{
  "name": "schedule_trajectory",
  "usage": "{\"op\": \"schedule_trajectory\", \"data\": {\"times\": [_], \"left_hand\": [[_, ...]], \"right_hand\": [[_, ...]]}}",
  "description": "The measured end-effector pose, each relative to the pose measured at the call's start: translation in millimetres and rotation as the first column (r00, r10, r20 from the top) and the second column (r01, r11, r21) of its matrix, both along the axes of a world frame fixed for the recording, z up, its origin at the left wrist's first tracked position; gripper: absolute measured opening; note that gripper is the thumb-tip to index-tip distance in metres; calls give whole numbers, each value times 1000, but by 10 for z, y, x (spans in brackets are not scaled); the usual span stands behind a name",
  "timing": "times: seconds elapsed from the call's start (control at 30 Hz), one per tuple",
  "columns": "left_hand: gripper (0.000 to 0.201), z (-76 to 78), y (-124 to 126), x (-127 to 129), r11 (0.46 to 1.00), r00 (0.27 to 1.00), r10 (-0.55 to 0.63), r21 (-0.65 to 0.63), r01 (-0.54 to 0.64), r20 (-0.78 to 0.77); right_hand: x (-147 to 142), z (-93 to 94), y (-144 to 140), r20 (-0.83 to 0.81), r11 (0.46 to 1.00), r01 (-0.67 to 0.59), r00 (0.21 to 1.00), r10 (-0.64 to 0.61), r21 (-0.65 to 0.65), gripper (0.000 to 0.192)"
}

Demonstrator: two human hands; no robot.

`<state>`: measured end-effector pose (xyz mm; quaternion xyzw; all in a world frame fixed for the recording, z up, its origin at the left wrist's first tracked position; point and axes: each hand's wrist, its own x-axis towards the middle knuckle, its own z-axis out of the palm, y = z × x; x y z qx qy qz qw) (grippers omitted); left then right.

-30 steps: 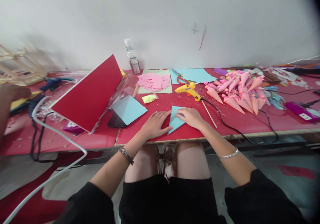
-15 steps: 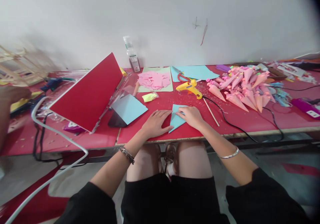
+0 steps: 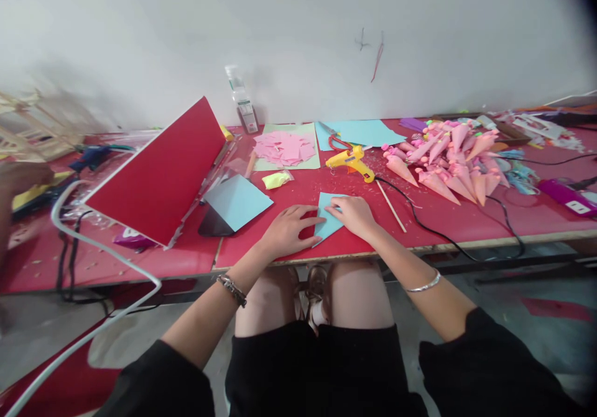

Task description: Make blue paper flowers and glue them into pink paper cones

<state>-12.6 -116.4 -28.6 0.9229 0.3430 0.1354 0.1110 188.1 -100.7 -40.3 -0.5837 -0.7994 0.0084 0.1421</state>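
A folded sheet of light-blue paper (image 3: 329, 223) lies on the red table near its front edge. My left hand (image 3: 290, 230) rests flat at the sheet's left edge, fingers apart, with the fingertips touching the paper. From the right, my right hand (image 3: 355, 215) has its bent thumb and fingers closed on the sheet, covering part of it. Left of my hands, more light-blue paper (image 3: 240, 201) lies over a dark flat object (image 3: 215, 223). A yellow hot glue gun (image 3: 352, 162) lies beyond my right hand, close to a thin white stick (image 3: 390, 206).
A red board (image 3: 161, 174) leans at the left, behind a white bent tube (image 3: 109, 252). Pink paper pieces (image 3: 284, 148) and a bottle (image 3: 247, 115) stand toward the wall. Several pink cones (image 3: 443, 156) are heaped at the right. Another person's hand (image 3: 23, 181) shows at far left.
The fingers of my left hand have spread and shifted slightly right onto the paper's left edge. My right hand stays on the sheet. The whole view has shifted a little.
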Motion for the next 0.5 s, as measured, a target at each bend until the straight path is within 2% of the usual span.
{"op": "schedule_trajectory", "data": {"times": [0.1, 0.33, 0.5], "left_hand": [[43, 2, -2, -3, 1000, 1000, -16, 5, 16, -12], [38, 70, -55, -34, 989, 983, -149, -33, 146, -107], [39, 74, -111, -89, 984, 974, -176, -31, 173, -140]], "right_hand": [[-6, 8, -7, -6, 1000, 5, 1000, -5, -3, 35], [-20, 55, -30, 17, 999, 13, 1000, -12, -47, 35], [-25, 69, -35, 31, 998, 21, 999, -19, -55, 33]]}}
